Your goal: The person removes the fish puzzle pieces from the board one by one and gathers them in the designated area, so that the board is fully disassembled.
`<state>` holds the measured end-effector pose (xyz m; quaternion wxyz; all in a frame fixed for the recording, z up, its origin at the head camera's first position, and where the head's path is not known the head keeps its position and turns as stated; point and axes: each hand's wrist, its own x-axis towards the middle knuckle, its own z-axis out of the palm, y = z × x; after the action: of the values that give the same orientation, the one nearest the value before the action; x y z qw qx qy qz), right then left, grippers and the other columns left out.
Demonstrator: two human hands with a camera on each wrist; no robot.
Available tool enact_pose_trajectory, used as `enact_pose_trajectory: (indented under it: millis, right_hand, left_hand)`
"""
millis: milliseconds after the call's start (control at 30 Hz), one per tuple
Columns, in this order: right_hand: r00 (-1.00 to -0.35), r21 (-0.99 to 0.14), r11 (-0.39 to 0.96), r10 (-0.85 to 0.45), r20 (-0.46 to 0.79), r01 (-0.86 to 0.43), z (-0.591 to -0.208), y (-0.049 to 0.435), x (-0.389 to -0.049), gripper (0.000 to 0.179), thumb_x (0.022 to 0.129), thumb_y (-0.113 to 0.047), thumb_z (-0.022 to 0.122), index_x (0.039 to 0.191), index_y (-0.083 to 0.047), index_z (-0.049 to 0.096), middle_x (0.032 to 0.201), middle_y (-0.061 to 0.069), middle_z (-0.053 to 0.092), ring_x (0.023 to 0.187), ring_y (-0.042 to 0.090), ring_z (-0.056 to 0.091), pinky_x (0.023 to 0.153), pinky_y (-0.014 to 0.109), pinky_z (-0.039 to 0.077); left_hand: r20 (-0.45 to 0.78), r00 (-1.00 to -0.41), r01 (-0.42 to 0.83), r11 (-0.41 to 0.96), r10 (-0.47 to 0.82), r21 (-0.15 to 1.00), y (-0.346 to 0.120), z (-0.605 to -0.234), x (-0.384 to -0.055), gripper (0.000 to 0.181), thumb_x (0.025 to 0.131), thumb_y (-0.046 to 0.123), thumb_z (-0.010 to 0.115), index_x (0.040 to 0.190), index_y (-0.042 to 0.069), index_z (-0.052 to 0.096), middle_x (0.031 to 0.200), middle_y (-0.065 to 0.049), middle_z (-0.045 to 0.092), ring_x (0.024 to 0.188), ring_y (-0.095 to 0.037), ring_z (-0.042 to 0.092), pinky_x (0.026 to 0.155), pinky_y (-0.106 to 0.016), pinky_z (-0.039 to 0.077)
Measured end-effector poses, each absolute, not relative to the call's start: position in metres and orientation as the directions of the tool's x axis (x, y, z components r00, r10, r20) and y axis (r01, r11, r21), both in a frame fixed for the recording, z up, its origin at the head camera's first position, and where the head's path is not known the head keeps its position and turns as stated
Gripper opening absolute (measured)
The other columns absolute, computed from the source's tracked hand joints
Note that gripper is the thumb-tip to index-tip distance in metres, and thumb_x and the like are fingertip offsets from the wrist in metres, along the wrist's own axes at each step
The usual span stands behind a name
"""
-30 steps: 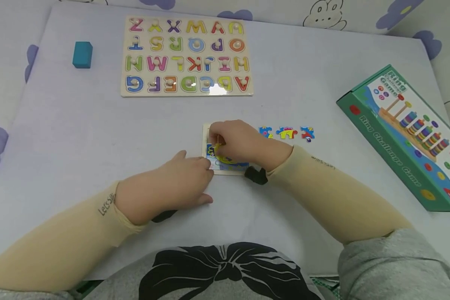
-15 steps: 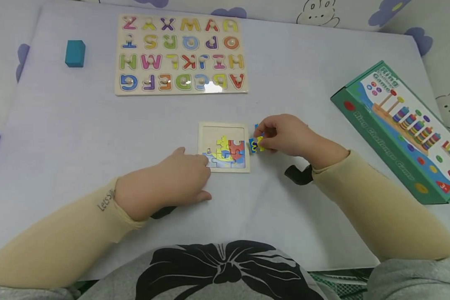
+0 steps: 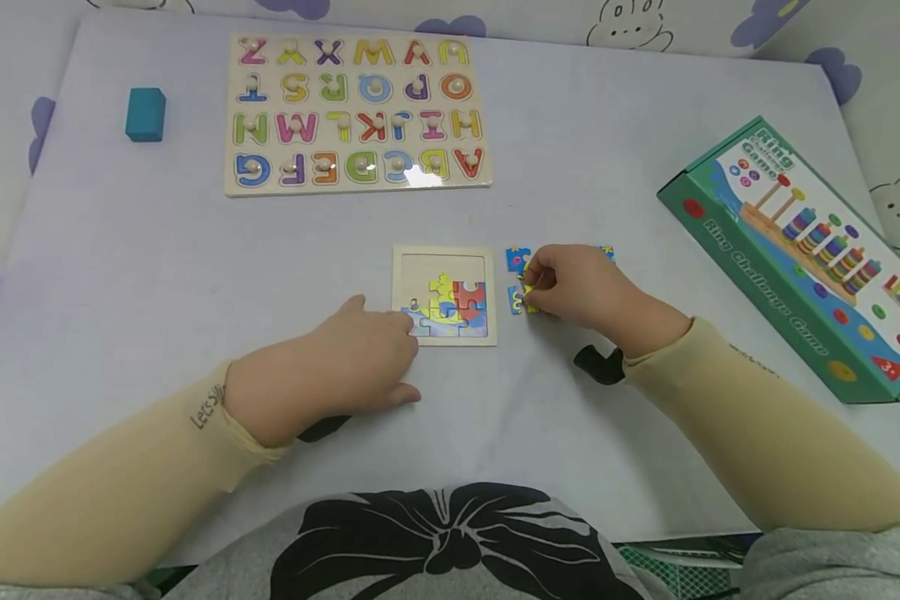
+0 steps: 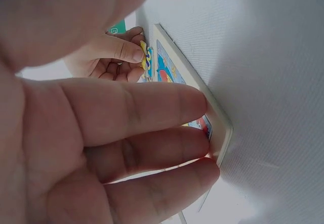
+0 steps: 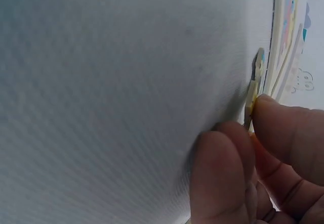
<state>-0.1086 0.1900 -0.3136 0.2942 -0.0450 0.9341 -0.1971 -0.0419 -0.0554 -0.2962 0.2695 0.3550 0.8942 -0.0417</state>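
A square wooden puzzle tray (image 3: 446, 250) lies before me, its lower part filled with joined yellow, red and blue pieces (image 3: 457, 308). My left hand (image 3: 345, 358) rests at the tray's lower left, with straight fingertips on its edge. Just right of the tray, my right hand (image 3: 588, 287) pinches a yellow and blue puzzle piece (image 4: 145, 57) between thumb and fingers, low over the table. In the right wrist view that puzzle piece (image 5: 250, 102) shows edge-on. A blue puzzle piece (image 3: 518, 259) lies just above it, and another puzzle piece (image 3: 607, 250) peeks out behind the hand.
A wooden alphabet board (image 3: 360, 187) with knobbed letters lies beyond the tray. A teal block (image 3: 145, 115) stands at the far left. On the right sits a green Ring Challenge Game box (image 3: 795, 258). White cloth covers the table (image 3: 157, 275).
My right hand has moved from over the tray to its right side, and the blue and yellow piece from the tray's left is now there. My left hand stays at the tray.
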Motion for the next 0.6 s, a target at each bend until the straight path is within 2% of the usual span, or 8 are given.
enact_pose_trajectory:
  millis: [233,400,533,600]
  right_hand:
    - [-0.835,-0.362,0.932,-0.206,-0.51,-0.009,-0.312,0.188,-0.108,0.014,0.088,-0.015,0.068,0.097,-0.006,0.063,0.089,0.009,0.063,0.075,0.021,0.056,0.062,0.028,0.046]
    - [-0.849,-0.332,0.939,-0.246,-0.467,-0.089,-0.309,0.182,-0.109,0.013,0.088,-0.015,0.064,0.097,-0.006,0.065,0.086,0.009,0.062,0.076,0.022,0.055,0.064,0.031,0.046]
    - [-0.826,-0.31,0.934,-0.314,-0.468,-0.179,-0.305,0.164,-0.109,0.019,0.089,-0.019,0.065,0.104,-0.007,0.067,0.093,0.009,0.061,0.086,0.023,0.054,0.072,0.034,0.048]
    - [-0.802,-0.306,0.927,-0.347,-0.486,-0.215,-0.305,0.15,-0.108,0.028,0.089,-0.024,0.068,0.112,-0.009,0.066,0.1,0.008,0.061,0.093,0.022,0.054,0.078,0.034,0.049]
  left_hand:
    - [-0.501,-0.609,0.653,0.747,0.615,0.124,-0.056,-0.296,-0.042,0.051,0.088,0.052,0.064,0.111,0.007,0.071,0.106,-0.008,0.066,0.101,-0.022,0.061,0.103,-0.059,0.039]
    - [-0.491,-0.611,0.653,0.746,0.621,0.13,-0.057,-0.297,-0.042,0.051,0.088,0.052,0.064,0.111,0.007,0.071,0.107,-0.008,0.067,0.101,-0.022,0.062,0.103,-0.059,0.039]
    - [-0.491,-0.607,0.658,0.742,0.624,0.13,-0.055,-0.297,-0.044,0.052,0.088,0.052,0.063,0.112,0.006,0.07,0.11,-0.009,0.067,0.102,-0.023,0.063,0.103,-0.058,0.04]
    - [-0.499,-0.603,0.658,0.742,0.622,0.13,-0.054,-0.296,-0.044,0.053,0.089,0.052,0.062,0.113,0.006,0.07,0.113,-0.01,0.066,0.103,-0.024,0.064,0.103,-0.058,0.039]
